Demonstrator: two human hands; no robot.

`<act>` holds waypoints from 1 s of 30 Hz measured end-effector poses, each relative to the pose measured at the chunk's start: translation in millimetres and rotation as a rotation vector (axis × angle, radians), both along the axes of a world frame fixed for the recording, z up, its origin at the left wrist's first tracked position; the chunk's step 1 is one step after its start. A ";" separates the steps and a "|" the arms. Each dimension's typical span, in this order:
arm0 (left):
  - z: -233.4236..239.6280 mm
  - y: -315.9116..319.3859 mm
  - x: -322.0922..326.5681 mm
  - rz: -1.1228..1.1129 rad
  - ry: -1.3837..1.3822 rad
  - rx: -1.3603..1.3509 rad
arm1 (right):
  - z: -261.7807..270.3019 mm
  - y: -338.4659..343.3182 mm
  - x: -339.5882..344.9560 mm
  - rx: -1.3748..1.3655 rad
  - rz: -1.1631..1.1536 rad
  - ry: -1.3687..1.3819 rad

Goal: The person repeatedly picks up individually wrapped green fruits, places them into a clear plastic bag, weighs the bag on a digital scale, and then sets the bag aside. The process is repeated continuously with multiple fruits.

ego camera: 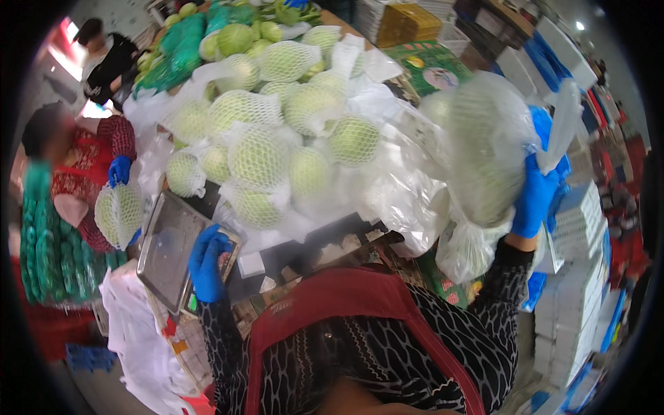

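Observation:
My right hand (537,194), in a blue glove, grips the gathered top of a clear plastic bag (487,150) at the right. Pale green produce in foam netting, blurred, shows through that bag. My left hand (209,262), also blue-gloved, is at the right edge of a metal-topped weighing scale (171,244), its fingers partly bent; nothing is plainly held in it. Before me lies a heap of round green cabbages, many in white foam net sleeves, such as one netted cabbage (257,155). Loose clear plastic bags (410,187) lie to the right of the heap.
A co-worker in red (85,166) at the left holds a netted cabbage (119,212). Green netting sacks (181,46) and bare cabbages lie at the far end. White foam boxes (570,311) are stacked at the right; a yellow crate (407,25) stands beyond the heap.

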State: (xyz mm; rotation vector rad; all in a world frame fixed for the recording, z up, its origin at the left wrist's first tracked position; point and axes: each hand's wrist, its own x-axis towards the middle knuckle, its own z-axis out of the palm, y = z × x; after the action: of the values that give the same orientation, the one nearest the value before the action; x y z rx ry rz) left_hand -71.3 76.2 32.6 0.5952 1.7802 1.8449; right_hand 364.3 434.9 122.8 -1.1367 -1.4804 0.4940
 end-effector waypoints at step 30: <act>-93.6 33.0 58.3 -0.465 -0.328 -0.228 | -228.1 37.8 -112.2 -0.353 0.478 -0.195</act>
State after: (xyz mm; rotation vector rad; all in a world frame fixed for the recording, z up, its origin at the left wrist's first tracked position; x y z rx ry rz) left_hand -12.9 109.2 -61.1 0.5283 1.4575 1.3174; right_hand 252.0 472.6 -105.3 -1.1185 -1.8978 1.0303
